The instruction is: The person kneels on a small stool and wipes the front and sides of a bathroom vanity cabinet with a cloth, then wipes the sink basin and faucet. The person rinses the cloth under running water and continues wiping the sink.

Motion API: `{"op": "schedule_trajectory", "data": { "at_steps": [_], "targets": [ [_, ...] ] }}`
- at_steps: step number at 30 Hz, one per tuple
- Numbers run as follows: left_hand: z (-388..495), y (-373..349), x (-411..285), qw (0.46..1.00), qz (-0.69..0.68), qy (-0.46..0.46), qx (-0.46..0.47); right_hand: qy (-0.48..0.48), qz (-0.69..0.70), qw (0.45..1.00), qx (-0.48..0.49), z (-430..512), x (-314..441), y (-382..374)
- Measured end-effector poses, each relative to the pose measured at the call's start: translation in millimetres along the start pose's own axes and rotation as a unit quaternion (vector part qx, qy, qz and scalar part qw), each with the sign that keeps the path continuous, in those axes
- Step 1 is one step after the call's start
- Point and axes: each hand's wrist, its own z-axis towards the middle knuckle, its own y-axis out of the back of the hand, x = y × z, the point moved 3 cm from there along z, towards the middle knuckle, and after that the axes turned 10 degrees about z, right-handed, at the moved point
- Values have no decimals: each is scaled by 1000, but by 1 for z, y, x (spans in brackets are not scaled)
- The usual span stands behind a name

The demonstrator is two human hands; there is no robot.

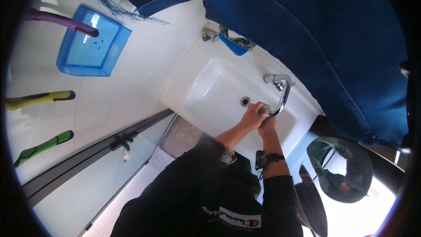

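A white sink basin (227, 85) with a round drain (245, 101) lies before me. A curved chrome faucet (285, 95) rises at its far right side, and its spout end is over my hands. My left hand (254, 115) has its fingers curled around a small greyish-green object (264, 108), whose kind I cannot tell. Close beside it, under the spout end, is my right hand (268, 125); its fingers are partly hidden, so its grip cannot be made out. Both hands are above the basin, close together.
A blue translucent bin (93, 69), with purple, yellow (42, 98) and green (42, 146) handles nearby, is at the left. Dark blue fabric (296, 16) overhangs the sink's far edge. A blue item (235, 46) is at the back rim. A camouflage cap (355, 174) hangs right; a dark-framed glass door (108, 174) stands lower left.
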Motion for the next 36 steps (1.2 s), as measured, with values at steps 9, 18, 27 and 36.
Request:
{"op": "schedule_trajectory", "data": {
  "at_steps": [9, 18, 27, 36],
  "targets": [
    [14, -46, 85, 801, -514, 258, 168, 415, -400, 796, 182, -93, -22, -68],
    [-3, -17, 31, 864, -298, 338, 226, 405, -459, 790, -18, -41, -8, -44],
    [11, -5, -23, 979, -150, 92, 103, 80, -100, 985, 112, 19, 0, 23],
    [6, 31, -22, 881, -407, 184, 155, -87, 86, 973, 194, -13, -12, -27]
  ]
}}
